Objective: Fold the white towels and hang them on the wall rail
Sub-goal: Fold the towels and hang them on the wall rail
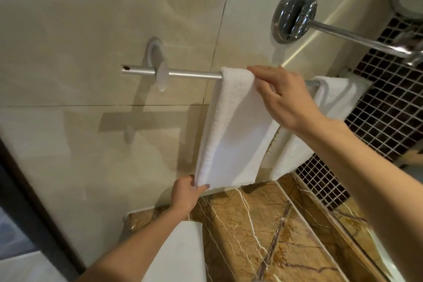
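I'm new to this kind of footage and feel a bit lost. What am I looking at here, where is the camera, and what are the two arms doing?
There is no machine: the camera sits on a person's head, looking forward and down at their bare arms. On the tiled wall is a metal rail. A folded white towel hangs over it; the right hand presses its top at the rail, and the left hand pinches its bottom corner. A second white towel hangs further right. Below is a brown marble counter.

Counting it up: two white towels on one wall rail (192, 74), near towel (231, 135) and far towel (329, 98), two hands, left hand (186, 194), right hand (283, 96).
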`<state>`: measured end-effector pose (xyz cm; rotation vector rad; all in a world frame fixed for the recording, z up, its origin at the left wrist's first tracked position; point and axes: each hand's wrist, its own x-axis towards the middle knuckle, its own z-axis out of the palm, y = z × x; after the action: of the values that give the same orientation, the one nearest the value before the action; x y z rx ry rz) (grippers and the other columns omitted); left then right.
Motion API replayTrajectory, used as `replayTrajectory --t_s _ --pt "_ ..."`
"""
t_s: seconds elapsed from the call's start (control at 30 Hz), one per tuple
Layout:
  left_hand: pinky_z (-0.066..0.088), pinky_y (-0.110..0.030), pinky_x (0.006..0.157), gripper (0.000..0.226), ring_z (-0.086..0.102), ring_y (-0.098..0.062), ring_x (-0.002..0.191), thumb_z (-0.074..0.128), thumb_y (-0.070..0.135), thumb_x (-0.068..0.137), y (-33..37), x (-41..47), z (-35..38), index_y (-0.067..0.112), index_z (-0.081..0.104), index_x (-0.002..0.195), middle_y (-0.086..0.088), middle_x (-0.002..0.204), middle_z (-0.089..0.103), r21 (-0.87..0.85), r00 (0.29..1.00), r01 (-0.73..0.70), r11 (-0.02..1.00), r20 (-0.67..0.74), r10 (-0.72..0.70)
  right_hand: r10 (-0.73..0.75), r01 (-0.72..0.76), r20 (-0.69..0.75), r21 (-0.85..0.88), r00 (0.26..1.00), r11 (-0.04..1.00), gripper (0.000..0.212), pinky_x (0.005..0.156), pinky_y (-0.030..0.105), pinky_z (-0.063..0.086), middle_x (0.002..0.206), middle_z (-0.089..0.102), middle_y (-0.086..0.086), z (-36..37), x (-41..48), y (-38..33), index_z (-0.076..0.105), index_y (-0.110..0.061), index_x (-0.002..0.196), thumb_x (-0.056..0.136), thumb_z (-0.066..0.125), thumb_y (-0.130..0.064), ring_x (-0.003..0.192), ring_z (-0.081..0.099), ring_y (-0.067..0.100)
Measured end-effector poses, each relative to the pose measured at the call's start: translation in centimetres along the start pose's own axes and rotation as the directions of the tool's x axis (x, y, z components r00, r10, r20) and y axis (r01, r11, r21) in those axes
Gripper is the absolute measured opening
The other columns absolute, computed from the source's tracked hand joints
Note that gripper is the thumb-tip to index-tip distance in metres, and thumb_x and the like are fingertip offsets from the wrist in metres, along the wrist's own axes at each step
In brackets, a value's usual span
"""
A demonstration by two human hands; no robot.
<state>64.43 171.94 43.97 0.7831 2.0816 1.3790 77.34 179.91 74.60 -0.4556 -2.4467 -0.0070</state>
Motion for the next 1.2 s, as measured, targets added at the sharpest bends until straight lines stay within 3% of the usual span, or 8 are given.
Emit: replayTrajectory --t_s 0.07,0.2,0.4,0.73,0.87,1.03,1.13,1.2 --pt "0.053 -0.037 0.065 0.029 0.067 -0.02 0.069 0.083 0.036 0.066 0.1 0.2 0.9 0.013 0.071 0.078 0.0 0.073 0.07 0.007 1.0 -0.01 1.0 0.015 0.01 0.0 0.0 -0.016 -0.018 1.0 1.0 0.024 0.083 0.04 0.041 0.081 0.059 0.003 -0.2 -0.2 0.8 0.058 -0.007 0.087 0.091 0.036 -0.016 0.08 0.053 0.023" --pt "0.051 -0.034 0.063 0.024 0.066 -0.02 0.068 0.084 0.033 0.066 0.7 0.3 2.5 0.014 0.071 0.076 0.001 0.071 0.069 0.002 0.999 -0.037 0.999 0.027 0.037 0.024 -0.026 -0.023 -0.05 0.999 0.998 0.027 0.082 0.045 0.042 0.085 0.062 0.002 -0.6 -0.6 2.4 0.059 -0.009 0.088 0.091 0.035 -0.018 0.083 0.054 0.023" --pt "0.052 -0.038 0.066 0.03 0.067 -0.021 0.07 0.082 0.036 0.069 1.3 0.7 4.6 0.011 0.071 0.081 -0.001 0.074 0.07 0.004 0.996 -0.048 0.999 0.079 0.047 0.092 -0.093 -0.063 -0.011 0.994 0.996 0.032 0.102 0.043 0.037 0.109 0.068 0.005 -1.4 -1.5 4.2 0.066 -0.008 0.106 0.093 0.037 -0.016 0.101 0.056 0.023" --pt "0.05 -0.029 0.064 0.023 0.067 -0.015 0.072 0.081 0.031 0.072 2.3 0.8 6.3 0.013 0.072 0.083 0.005 0.076 0.07 -0.015 0.992 -0.071 0.997 0.104 0.072 0.099 -0.101 -0.045 -0.038 0.994 0.994 0.031 0.088 0.046 0.044 0.101 0.067 0.015 -1.6 -1.6 6.3 0.065 -0.004 0.1 0.092 0.038 -0.017 0.095 0.06 0.032" --pt "0.054 -0.033 0.069 0.024 0.067 -0.016 0.075 0.079 0.032 0.073 2.3 0.7 5.9 0.013 0.071 0.087 0.004 0.079 0.071 -0.004 0.991 -0.083 0.997 0.108 0.083 0.1 -0.102 -0.05 -0.052 0.994 0.993 0.03 0.085 0.046 0.045 0.098 0.067 0.016 -1.4 -1.5 6.4 0.064 -0.004 0.097 0.091 0.037 -0.017 0.093 0.059 0.032" --pt "0.047 -0.024 0.068 0.034 0.063 -0.013 0.083 0.074 0.039 0.077 3.0 0.1 4.5 0.015 0.067 0.101 0.005 0.093 0.069 0.114 0.977 -0.189 0.975 0.119 0.176 0.13 -0.13 -0.004 -0.099 0.992 0.987 0.035 0.082 0.044 0.044 0.097 0.066 0.013 -1.6 -1.3 5.8 0.061 -0.003 0.099 0.092 0.033 -0.023 0.091 0.057 0.031" --pt "0.047 -0.022 0.074 0.039 0.062 -0.009 0.089 0.074 0.039 0.077 3.5 -0.3 3.5 0.017 0.064 0.107 0.007 0.099 0.068 0.113 0.97 -0.227 0.967 0.114 0.214 0.165 -0.163 0.003 -0.121 0.986 0.979 0.038 0.081 0.035 0.039 0.102 0.063 0.013 -1.6 -1.6 4.9 0.059 -0.003 0.103 0.094 0.031 -0.028 0.096 0.054 0.031" --pt "0.047 -0.021 0.079 0.041 0.062 -0.008 0.094 0.074 0.038 0.078 3.9 -0.6 2.8 0.017 0.063 0.111 0.007 0.103 0.067 0.084 0.965 -0.247 0.965 0.109 0.237 0.202 -0.199 0.005 -0.15 0.979 0.968 0.038 0.089 0.036 0.036 0.117 0.057 0.017 -1.5 -2.3 4.2 0.055 -0.005 0.116 0.098 0.033 -0.03 0.11 0.05 0.034"
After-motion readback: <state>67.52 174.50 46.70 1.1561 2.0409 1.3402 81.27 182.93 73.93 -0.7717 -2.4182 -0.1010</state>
